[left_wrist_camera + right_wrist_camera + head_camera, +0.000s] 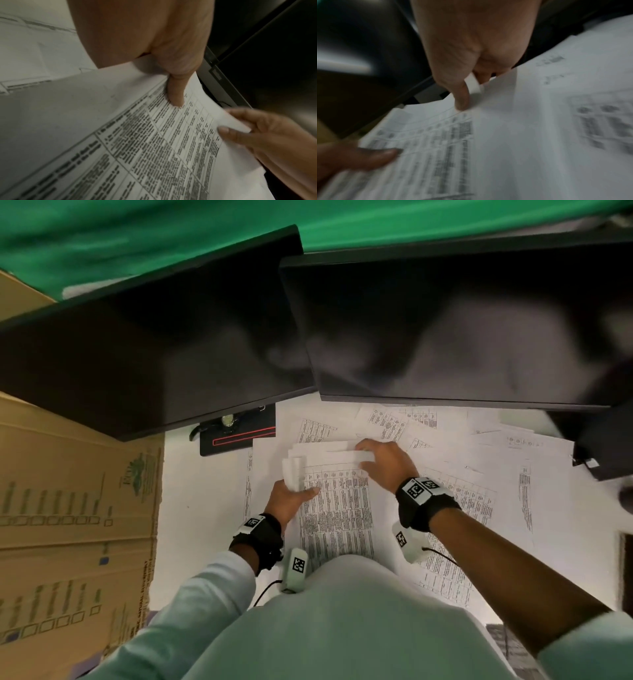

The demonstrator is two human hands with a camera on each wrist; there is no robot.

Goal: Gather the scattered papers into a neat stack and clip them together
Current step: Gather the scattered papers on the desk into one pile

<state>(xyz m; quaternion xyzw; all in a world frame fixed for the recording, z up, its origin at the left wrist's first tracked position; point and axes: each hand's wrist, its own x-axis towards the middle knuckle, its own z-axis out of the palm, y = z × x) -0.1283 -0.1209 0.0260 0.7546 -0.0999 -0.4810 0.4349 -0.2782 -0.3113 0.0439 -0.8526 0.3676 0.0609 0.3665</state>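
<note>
Cardboard box (75,508): green and dark print with rows of small check squares; one vertical line seems to read "NATURAL", the rest is too blurred to read.
Held sheet (337,508): a printed table of dense rows and columns; no word legible in any view.
Scattered sheets (479,498): the same kind of tables, unreadable.
Wrist bands (419,491): black-and-white square marker codes, no letters.
White tags (298,565): one square marker code each.

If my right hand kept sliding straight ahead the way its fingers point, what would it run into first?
Probably more loose sheets lying just beyond the right hand, then the base edge of the right monitor. Depth is hard to judge here.
</note>
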